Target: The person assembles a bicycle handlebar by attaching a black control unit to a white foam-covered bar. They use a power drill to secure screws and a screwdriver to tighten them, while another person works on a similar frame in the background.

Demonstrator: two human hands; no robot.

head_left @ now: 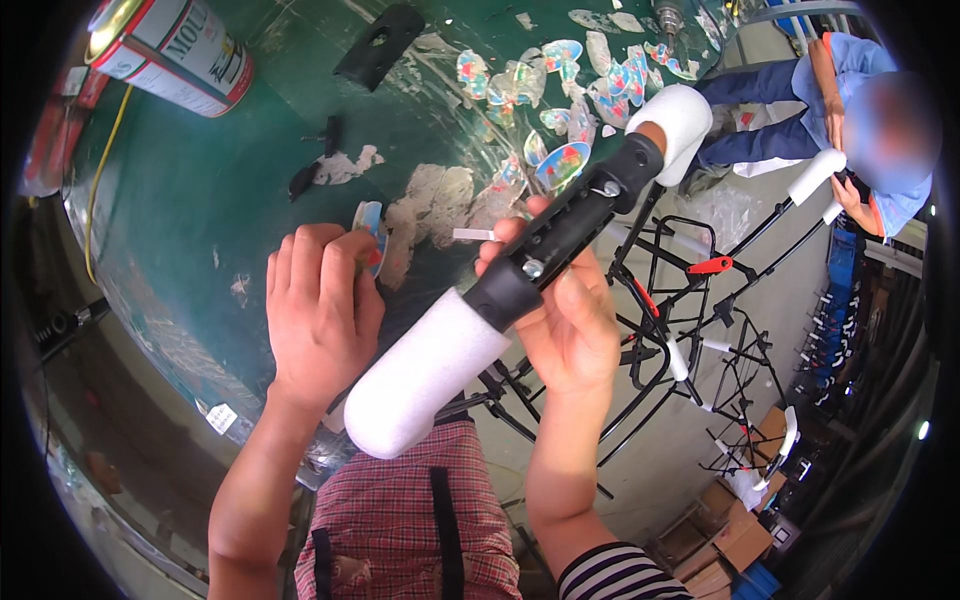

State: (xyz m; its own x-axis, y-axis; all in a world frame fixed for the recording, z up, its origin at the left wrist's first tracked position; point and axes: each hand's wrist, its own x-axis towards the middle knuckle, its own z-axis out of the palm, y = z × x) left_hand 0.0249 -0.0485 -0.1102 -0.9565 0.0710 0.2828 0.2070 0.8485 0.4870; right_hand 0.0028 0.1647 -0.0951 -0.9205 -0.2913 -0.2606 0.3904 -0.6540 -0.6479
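Observation:
My right hand [570,325] holds a handlebar [565,230] from below, its fingers around the black plastic middle. Two silver bolt heads show on that middle. White foam sleeves [430,365] cover both ends of the bar, which runs slantwise from near my lap to the far right. A small white strip [473,235] sticks out by the right fingertips. Over the green table, my left hand [325,300] is closed, its thumb and forefinger at a colourful oval sticker [371,238]. The fingertips are partly hidden, but they seem to pinch it.
Several stickers and clear film scraps [520,80] lie across the green table [200,200]. A tin can [185,55], a curved black plastic cover [380,45] and small black parts [310,165] are there too. Right, black tube frames [650,300] stand on the floor; a co-worker [850,110] handles one.

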